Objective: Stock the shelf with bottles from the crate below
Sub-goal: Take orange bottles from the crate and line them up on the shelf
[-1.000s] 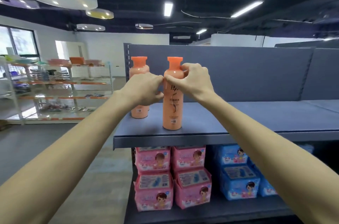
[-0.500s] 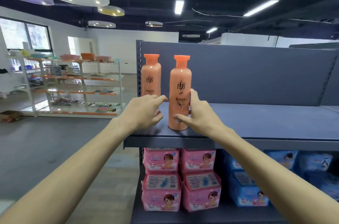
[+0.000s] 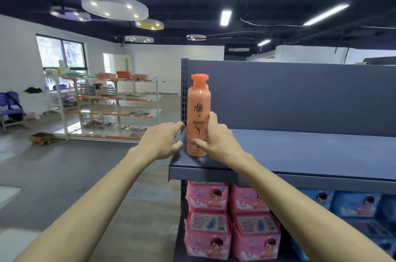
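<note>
At shelf's left edge — right hand holds bottle.

Pink packs and blue packs fill the lower tier; a white rack stands across the floor.

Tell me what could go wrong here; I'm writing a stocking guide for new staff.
1. The orange bottle stands near the shelf's front left corner; a nudge could send it off the edge.
2. The right hand grips it low, so this tall bottle might tip.
3. A second bottle seems hidden directly behind; pushing back could knock it.
</note>
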The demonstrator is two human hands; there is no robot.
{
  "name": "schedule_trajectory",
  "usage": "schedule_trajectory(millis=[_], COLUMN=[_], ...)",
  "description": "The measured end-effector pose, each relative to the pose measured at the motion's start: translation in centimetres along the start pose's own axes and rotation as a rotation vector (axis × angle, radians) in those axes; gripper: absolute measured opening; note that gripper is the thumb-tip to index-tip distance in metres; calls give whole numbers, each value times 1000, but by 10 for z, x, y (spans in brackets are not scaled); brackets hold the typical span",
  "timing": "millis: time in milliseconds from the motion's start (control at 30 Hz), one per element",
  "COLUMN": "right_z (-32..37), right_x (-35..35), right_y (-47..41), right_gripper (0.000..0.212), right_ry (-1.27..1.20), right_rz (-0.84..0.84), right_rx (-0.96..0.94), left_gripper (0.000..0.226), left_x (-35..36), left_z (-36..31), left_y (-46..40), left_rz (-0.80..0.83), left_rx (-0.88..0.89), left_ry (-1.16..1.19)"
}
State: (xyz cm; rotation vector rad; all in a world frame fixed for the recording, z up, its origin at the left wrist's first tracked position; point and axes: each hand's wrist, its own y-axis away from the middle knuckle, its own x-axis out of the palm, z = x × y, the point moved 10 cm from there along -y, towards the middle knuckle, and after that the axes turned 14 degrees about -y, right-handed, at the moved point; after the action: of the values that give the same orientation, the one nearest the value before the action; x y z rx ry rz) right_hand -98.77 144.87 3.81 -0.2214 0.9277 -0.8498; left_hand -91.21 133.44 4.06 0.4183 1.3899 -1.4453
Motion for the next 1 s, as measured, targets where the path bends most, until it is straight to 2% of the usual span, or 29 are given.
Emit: schedule_trajectory(millis=[467, 767, 1000], right_z=[6, 0, -19], right_x=[6, 6, -1], right_y=[-3, 3, 16], right_gripper=[61, 59, 64], right_ry=[-4, 8, 38], right_rz=[-35, -16, 21], right_rx=[34, 57, 117], left_gripper=[30, 43, 26], left_x=[-8, -15, -36], left_z=[-5, -3, -22], left_y=[-1, 15, 24], left_rz=[-23, -23, -130], left_rx=[3, 18, 54], left_ry=[5, -17, -32])
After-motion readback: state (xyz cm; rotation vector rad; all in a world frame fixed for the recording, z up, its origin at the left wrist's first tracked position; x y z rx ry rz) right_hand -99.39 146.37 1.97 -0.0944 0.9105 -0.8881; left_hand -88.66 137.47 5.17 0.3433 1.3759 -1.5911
